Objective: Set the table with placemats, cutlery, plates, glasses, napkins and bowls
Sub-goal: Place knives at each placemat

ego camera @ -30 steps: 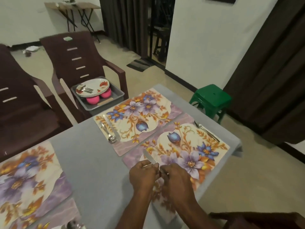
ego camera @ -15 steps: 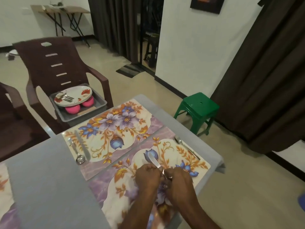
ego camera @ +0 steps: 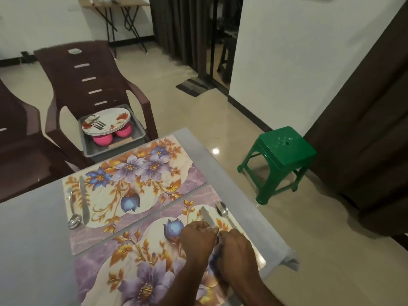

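Two hands meet over the near floral placemat (ego camera: 136, 268): the left hand (ego camera: 197, 238) and right hand (ego camera: 235, 248) both have their fingers curled around the handle end of a table knife (ego camera: 207, 217), whose blade lies on the mat pointing away. A spoon (ego camera: 222, 211) lies just beside the blade, toward the grey table's (ego camera: 33, 250) right edge. Beyond that edge is bare floor and a green stool (ego camera: 280, 155). The far placemat (ego camera: 136, 180) carries another spoon and knife.
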